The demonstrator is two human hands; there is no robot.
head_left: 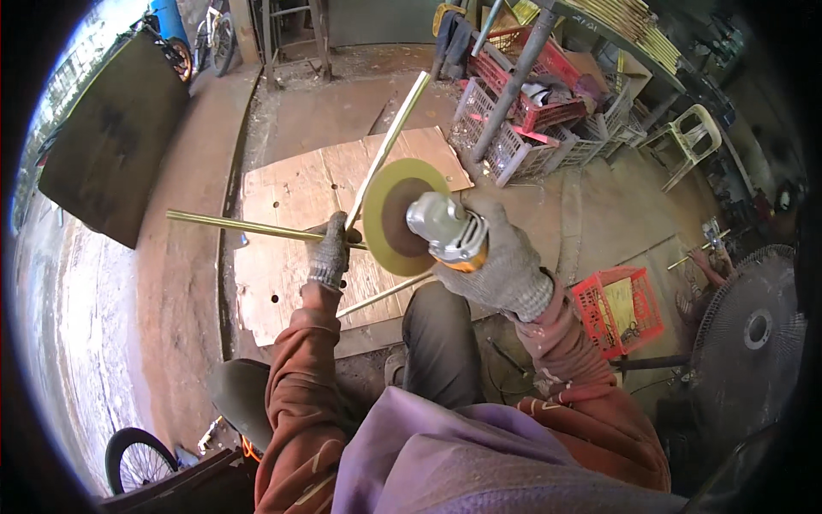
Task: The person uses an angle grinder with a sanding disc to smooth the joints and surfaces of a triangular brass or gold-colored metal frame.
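Note:
My left hand [330, 253], in a grey knit glove, is closed where a brass-coloured metal bar [231, 224] and a paler bar [396, 128] meet. The brass-coloured bar points left; the paler one slants away to the far right. My gloved right hand [505, 261] grips an angle grinder [458, 231] with a silver head and an orange body. Its large yellow-green disc [383, 193] faces up, just right of my left hand, and hides part of the bars. Whether disc and bars touch, I cannot tell. A third length of bar [381, 297] shows below the disc, near my knee.
Under the bars lies a worn board [300, 184] with holes. Crates [505, 141] are piled at the far right below a rack of bars [629, 30]. A red crate [618, 310], a fan [753, 330] and another person's hand [709, 265] are at the right. A chair [693, 137] stands beyond.

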